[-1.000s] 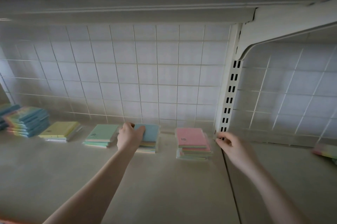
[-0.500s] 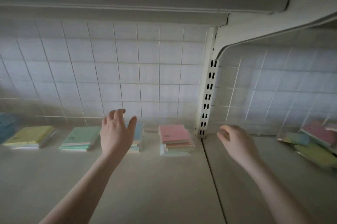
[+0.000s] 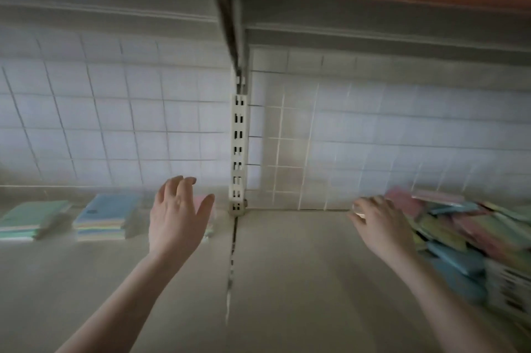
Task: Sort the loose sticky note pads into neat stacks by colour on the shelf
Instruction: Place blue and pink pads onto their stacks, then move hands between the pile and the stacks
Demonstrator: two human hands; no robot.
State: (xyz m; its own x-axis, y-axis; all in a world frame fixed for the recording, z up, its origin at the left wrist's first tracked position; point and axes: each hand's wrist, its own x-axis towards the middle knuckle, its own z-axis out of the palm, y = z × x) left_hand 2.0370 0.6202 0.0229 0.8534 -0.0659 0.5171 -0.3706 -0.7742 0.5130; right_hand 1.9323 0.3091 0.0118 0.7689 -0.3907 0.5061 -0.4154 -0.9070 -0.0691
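Left of the slotted post (image 3: pixel 239 151), the left hand (image 3: pixel 176 214), fingers spread and empty, hides most of the pink stack (image 3: pixel 201 201). Right of the post, the blurred right hand (image 3: pixel 379 223) reaches the loose pile of pads (image 3: pixel 471 234), which the frame edge cuts off; its grip cannot be told.

Two bare forearms enter from the bottom edge, each ending in a bare hand; no sleeve, cuff or glove covers either arm as far as the frame shows them; the left hand (image 3: pixel 178 216) is slim with long fingers and short, plain nails; the right hand (image 3: pixel 380 227) is smeared by motion blur, so a pale glint near its fingertips may be a nail or a ring, and the view does not settle which; neither wrist carries a watch or band.
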